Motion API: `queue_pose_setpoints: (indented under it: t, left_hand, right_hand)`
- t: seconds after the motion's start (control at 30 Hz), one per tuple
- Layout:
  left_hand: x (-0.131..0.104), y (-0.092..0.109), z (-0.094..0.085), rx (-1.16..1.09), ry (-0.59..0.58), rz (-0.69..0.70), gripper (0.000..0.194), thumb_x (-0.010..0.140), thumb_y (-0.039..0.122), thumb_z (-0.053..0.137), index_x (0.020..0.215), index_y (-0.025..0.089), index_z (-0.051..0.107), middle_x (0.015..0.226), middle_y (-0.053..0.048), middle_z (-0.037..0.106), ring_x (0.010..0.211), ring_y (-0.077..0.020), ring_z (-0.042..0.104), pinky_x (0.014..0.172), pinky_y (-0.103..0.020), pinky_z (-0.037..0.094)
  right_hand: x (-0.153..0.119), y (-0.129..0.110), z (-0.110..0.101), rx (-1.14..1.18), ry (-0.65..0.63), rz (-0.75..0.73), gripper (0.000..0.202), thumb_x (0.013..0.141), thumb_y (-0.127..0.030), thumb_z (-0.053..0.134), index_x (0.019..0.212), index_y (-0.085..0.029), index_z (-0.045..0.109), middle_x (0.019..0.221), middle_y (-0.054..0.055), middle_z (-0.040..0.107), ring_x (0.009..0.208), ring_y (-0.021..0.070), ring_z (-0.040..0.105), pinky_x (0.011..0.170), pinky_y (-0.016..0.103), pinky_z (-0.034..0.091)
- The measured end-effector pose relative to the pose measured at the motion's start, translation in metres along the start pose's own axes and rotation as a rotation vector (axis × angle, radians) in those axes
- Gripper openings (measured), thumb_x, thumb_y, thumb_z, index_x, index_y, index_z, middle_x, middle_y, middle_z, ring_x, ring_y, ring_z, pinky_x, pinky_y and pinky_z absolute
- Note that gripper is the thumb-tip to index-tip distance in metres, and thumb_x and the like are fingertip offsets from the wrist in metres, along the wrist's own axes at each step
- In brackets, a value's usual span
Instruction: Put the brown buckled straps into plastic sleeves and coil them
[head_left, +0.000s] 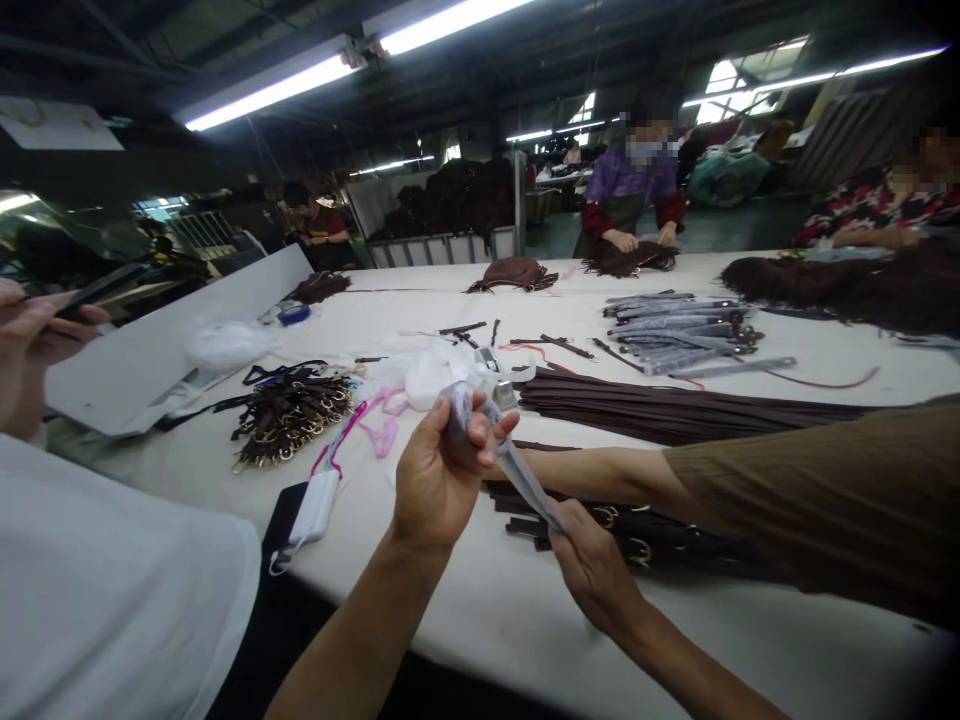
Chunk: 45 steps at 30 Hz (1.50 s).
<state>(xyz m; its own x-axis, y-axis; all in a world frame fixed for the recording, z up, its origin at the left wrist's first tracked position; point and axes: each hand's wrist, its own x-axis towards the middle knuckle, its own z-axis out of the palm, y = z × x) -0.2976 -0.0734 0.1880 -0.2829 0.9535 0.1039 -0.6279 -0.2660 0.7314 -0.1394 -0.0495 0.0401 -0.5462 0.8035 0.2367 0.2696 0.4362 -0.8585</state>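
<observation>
A strap in cloudy plastic (525, 478) runs slantwise between my hands above the white table. Its upper, bunched end is in my left hand (442, 465), whose fingers curl round it near the middle of the view. Lower and to the right, my right hand (589, 555) pinches the strap's other end. Just past my left fingertips is a small silvery object (504, 396), partly blurred. Long dark brown straps (675, 405) lie on the table behind, and more dark straps with gold rings (637, 530) lie beyond my right hand.
Another person's brown-sleeved arm (787, 490) reaches in from the right, behind my hands. Ring-fitted straps (292, 415) are heaped left, near a white power bank (315, 505). Wrapped straps (675, 330) lie farther back. A white-shirted person (112, 580) is close at left; others work across the table (420, 290).
</observation>
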Motion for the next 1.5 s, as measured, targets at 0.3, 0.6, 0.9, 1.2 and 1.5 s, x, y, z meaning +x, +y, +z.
queue_pose_setpoints:
  t: [0.3, 0.6, 0.9, 1.2, 1.5]
  left_hand:
    - [0.003, -0.047, -0.05, 1.234, -0.251, 0.352, 0.023, 0.085, 0.03, 0.045, 0.09, 0.014, 0.061, 0.09, -0.012, 0.064, 0.09, -0.0243, 0.058, 0.085, -0.039, 0.041]
    - [-0.021, -0.098, -0.086, 1.466, -0.537, 0.108, 0.023, 0.086, 0.028, 0.04, 0.095, 0.015, 0.055, 0.091, -0.013, 0.061, 0.084, -0.0245, 0.057, 0.075, -0.039, 0.044]
    - [-0.029, -0.098, -0.107, 1.316, -0.285, -0.001, 0.02, 0.084, 0.032, 0.045, 0.089, 0.019, 0.06, 0.081, -0.006, 0.062, 0.078, -0.0209, 0.057, 0.071, -0.033, 0.044]
    - [-0.055, -0.079, -0.105, 0.683, -0.077, -0.546, 0.046, 0.086, 0.05, 0.037, 0.07, 0.011, 0.056, 0.04, 0.004, 0.044, 0.031, -0.0049, 0.033, 0.036, -0.018, 0.026]
    - [-0.042, -0.044, -0.073, 0.244, -0.056, -0.608, 0.045, 0.082, 0.046, 0.048, 0.064, 0.007, 0.061, 0.032, 0.003, 0.041, 0.027, -0.0056, 0.036, 0.04, -0.019, 0.037]
  right_hand:
    - [-0.013, -0.032, -0.032, 0.568, -0.354, 0.297, 0.056, 0.09, -0.042, 0.037, 0.138, -0.026, 0.013, 0.074, 0.001, 0.064, 0.043, 0.0119, 0.058, 0.038, 0.022, 0.042]
    - [0.044, -0.02, -0.049, 1.337, -0.311, 0.562, 0.057, 0.083, -0.06, 0.035, 0.099, -0.012, 0.059, 0.092, 0.014, 0.068, 0.057, 0.0131, 0.062, 0.039, 0.019, 0.04]
    - [0.05, -0.013, -0.011, 1.493, -0.392, 0.595, 0.042, 0.083, -0.048, 0.047, 0.102, -0.011, 0.056, 0.11, 0.017, 0.062, 0.086, 0.0201, 0.065, 0.041, 0.016, 0.042]
    - [0.053, 0.016, -0.028, 0.589, 0.048, 0.426, 0.053, 0.079, -0.045, 0.055, 0.122, -0.018, 0.043, 0.08, 0.004, 0.064, 0.057, 0.0112, 0.056, 0.049, 0.021, 0.046]
    - [0.025, 0.041, 0.028, 0.288, -0.373, -0.017, 0.034, 0.085, -0.044, 0.045, 0.085, -0.013, 0.058, 0.075, 0.003, 0.059, 0.068, 0.0139, 0.056, 0.065, 0.027, 0.046]
